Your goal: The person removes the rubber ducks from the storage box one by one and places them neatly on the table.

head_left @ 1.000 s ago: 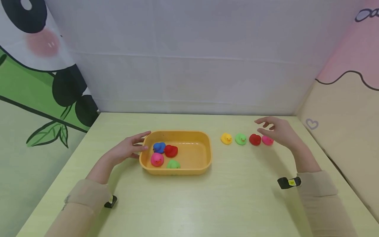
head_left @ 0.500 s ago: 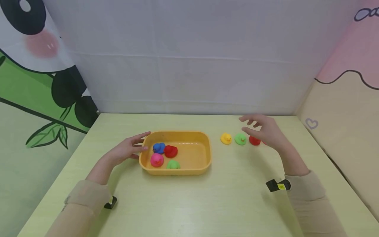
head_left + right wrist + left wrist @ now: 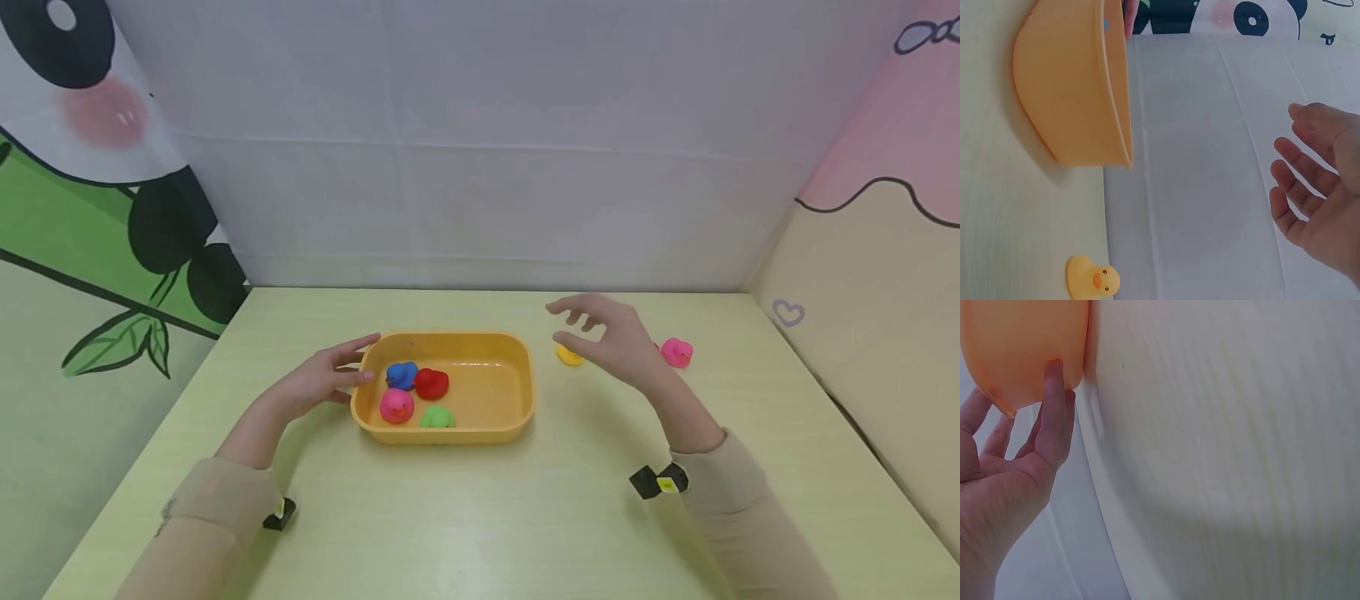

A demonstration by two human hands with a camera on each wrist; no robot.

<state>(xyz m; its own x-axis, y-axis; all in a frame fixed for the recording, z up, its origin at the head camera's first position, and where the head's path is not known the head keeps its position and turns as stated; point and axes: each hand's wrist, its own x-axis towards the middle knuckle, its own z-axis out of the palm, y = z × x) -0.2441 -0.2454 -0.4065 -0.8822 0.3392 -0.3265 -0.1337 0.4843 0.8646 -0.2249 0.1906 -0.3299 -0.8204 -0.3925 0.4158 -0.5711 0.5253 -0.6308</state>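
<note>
Over the desk [image 3: 480, 517], right hand [image 3: 609, 335] near yellow toy duck [image 3: 1091, 279], left hand [image 3: 322, 377] against orange tub [image 3: 450, 436], each grip wide.

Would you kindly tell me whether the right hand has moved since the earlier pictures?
Yes: in the head view, the right hand has moved leftward, closer to the tray, and now partly hides the yellow duck.

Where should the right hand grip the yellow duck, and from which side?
The yellow duck is probably best pinched across its rounded body, from above: it sits upright on the table, and the right hand hangs higher, holding nothing.
</note>
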